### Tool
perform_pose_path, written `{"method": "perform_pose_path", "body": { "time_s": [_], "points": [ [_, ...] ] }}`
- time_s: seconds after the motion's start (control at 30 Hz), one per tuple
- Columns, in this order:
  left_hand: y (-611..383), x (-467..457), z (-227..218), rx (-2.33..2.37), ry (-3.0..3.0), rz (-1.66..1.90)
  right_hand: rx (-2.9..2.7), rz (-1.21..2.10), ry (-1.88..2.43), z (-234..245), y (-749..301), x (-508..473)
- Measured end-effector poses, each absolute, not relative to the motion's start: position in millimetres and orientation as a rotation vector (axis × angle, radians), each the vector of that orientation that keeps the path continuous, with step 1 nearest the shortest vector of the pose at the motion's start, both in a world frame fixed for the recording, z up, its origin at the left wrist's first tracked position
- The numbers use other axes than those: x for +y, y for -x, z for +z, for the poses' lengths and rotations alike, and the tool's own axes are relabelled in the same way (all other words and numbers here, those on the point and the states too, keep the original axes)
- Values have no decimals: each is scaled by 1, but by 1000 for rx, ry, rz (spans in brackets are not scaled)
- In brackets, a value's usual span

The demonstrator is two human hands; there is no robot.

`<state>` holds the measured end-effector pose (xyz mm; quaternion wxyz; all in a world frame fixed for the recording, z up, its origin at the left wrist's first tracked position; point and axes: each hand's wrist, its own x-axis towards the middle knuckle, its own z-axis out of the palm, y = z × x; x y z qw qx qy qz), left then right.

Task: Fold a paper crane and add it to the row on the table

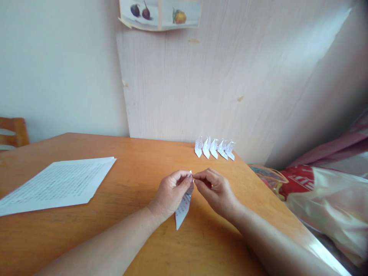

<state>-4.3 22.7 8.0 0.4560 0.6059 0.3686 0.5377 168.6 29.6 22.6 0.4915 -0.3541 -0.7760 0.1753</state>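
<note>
Between my hands is a folded piece of printed paper (183, 210), narrow, with a pointed lower end hanging above the wooden table. My left hand (173, 190) pinches its upper part between thumb and fingers. My right hand (216, 190) is closed in a pinch at the paper's top right edge, its fingertips meeting those of the left. What exactly lies between the right fingertips is too small to make out fully, but it appears to be a tip of the same paper. Farther back, several folded paper birds (214, 148) stand in a row.
A stack of printed sheets (60, 184) lies on the left of the wooden table (138, 245). Beyond the table's right edge are a red bag (297, 180) and a pale plastic bag (333, 207). The wall (172, 88) rises behind, and a chair (20, 132) stands far left.
</note>
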Motion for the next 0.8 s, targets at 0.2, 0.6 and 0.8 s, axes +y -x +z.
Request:
{"method": "perform_pose_path", "body": {
  "time_s": [0.2,0.6,0.8],
  "points": [
    [4,23,8,936,-1484,1326,-1888,422,859,23,-168,29],
    [4,20,12,916,-1460,1308,-1863,393,906,25,-172,30],
    [4,19,14,965,-1506,1294,-1814,516,985,23,-171,32]
  ]
}}
